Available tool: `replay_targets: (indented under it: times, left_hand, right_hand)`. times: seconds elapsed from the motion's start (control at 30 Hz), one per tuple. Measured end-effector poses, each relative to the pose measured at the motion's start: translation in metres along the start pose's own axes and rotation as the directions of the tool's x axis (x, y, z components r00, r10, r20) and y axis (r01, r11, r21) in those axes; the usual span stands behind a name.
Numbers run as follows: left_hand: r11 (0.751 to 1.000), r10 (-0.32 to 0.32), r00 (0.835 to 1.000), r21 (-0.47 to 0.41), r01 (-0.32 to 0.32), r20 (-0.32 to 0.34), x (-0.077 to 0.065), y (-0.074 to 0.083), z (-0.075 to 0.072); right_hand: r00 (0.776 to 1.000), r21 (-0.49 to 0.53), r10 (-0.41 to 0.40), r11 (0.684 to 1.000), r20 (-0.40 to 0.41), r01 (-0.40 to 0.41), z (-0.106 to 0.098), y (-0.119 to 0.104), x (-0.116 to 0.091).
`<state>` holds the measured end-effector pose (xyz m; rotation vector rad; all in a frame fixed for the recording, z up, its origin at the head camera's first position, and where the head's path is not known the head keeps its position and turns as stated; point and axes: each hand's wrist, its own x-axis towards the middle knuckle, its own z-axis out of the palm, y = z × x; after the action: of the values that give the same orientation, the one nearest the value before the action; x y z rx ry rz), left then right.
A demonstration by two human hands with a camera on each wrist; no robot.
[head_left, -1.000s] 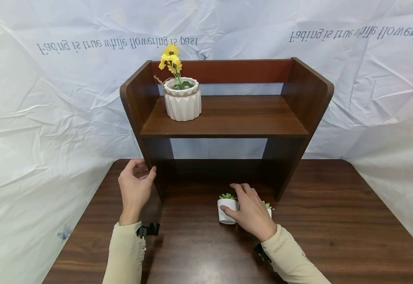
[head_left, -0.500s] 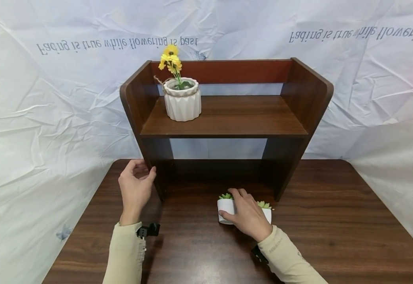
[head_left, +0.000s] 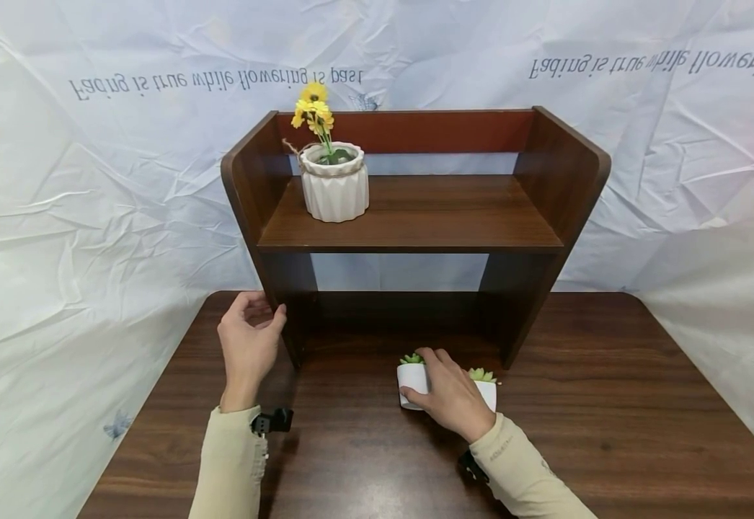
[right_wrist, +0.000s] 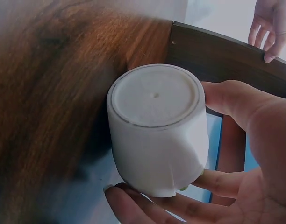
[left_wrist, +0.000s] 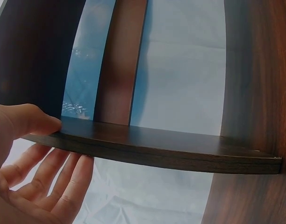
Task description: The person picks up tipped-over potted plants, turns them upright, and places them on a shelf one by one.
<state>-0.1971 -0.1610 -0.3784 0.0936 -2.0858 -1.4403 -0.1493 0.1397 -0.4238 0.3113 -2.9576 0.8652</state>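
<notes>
My right hand [head_left: 453,393] grips a small white plant pot [head_left: 412,382], thumb on one side and fingers on the other. Green succulent leaves [head_left: 411,358] show at its top in the head view. In the right wrist view the round underside of the pot [right_wrist: 154,95] faces the camera. A second white pot [head_left: 486,393] with a pale green succulent stands just right of this hand, partly hidden by it. My left hand [head_left: 250,346] holds the front edge of the left side panel of a dark wooden shelf [head_left: 409,246]; the left wrist view shows thumb and fingers [left_wrist: 80,184] on opposite faces of it.
A ribbed white flowerpot [head_left: 334,191] with yellow flowers and twine stands on the upper shelf at the left. The shelf sits at the back of a brown wooden table [head_left: 610,432]. Pale printed cloth [head_left: 91,180] hangs behind and at both sides.
My right hand has shifted slightly left and down and closed round the white pot, uncovering more of the second pot. The left hand stays on the side panel.
</notes>
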Motion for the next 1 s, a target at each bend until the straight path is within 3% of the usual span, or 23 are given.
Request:
replay_targets:
  times: [0.4,1.0]
  left_hand:
    - [1.000,-0.001,1.000,0.010,0.001,0.007,-0.0010,-0.0008,-0.0002]
    - [1.000,0.001,1.000,0.019,-0.001,0.007,-0.0018,0.0011,0.0007]
  right_hand:
    - [0.997,0.055,0.062,0.996,0.051,-0.065,0.0040,-0.0004,0.0016]
    - [0.998,0.057,0.040,0.997,0.046,-0.042,0.0040,0.0013,0.0028]
